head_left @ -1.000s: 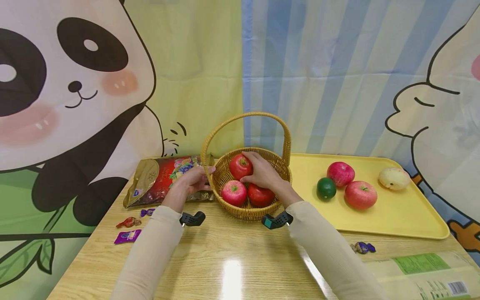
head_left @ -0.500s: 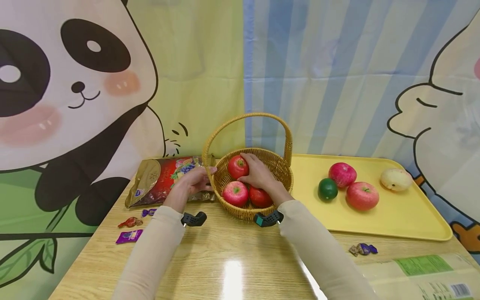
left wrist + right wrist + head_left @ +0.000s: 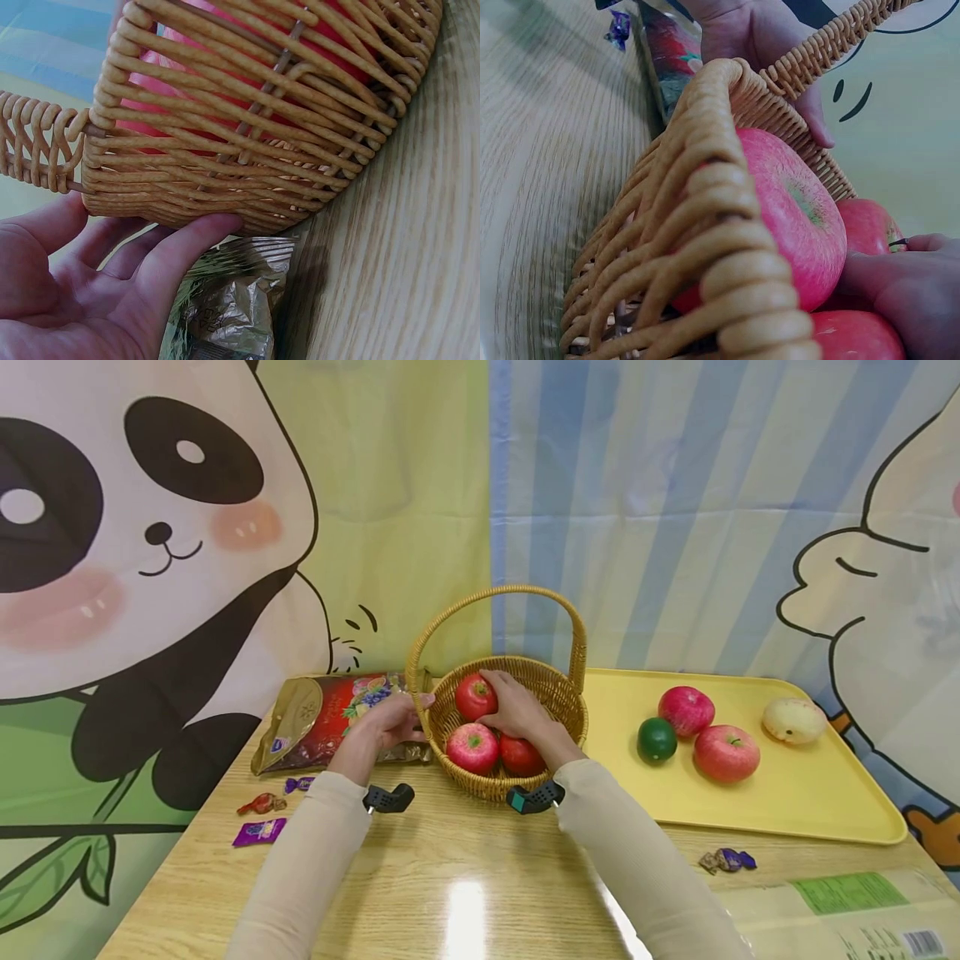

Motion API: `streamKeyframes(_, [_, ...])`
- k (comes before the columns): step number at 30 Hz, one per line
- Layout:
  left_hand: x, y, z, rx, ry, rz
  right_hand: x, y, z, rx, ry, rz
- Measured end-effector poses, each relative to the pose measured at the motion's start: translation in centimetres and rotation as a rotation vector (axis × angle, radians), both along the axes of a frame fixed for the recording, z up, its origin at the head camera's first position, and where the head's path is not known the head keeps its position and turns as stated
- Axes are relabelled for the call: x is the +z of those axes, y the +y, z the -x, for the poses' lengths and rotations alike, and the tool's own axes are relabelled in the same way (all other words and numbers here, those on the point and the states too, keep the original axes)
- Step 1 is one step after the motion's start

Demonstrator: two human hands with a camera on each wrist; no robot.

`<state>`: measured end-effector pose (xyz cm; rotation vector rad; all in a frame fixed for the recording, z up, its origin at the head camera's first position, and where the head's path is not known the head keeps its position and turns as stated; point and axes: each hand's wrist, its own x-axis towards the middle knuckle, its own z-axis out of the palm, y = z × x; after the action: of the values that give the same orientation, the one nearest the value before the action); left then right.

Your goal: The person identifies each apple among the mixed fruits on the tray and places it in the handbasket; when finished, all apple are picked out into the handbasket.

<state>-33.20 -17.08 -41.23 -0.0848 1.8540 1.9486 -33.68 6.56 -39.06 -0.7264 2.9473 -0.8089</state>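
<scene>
you have the wooden table [image 3: 405, 877] under everything, with a yellow tray [image 3: 795, 793] of fruit right of the basket. the wicker basket [image 3: 491, 789] holds three apples. a shiny candy bag [image 3: 322, 727] lies just left of it. your left hand [image 3: 386, 727] rests against the basket's left side by the handle, fingers loose rather than wrapped round, seemingly steadying it. your right hand [image 3: 521, 706] reaches inside, thumb and fingers round a red apple [image 3: 476, 697] at the basket's back left. a pink apple [image 3: 472, 749] and a darker apple [image 3: 521, 757] sit towards the basket's front. you seem to be placing or lifting that apple; i can't tell which. next calls for moving your fingers without nudging its neighbours. small candies [image 3: 259, 832] lie front-left of the basket.
</scene>
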Motion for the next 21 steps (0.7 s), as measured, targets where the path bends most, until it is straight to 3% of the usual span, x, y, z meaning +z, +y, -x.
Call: streamKeyframes(21, [1.5, 0.1, -1.0, -0.043, -0.006, 0.001, 0.0, -0.2, 0.1, 0.002, -0.07, -0.048])
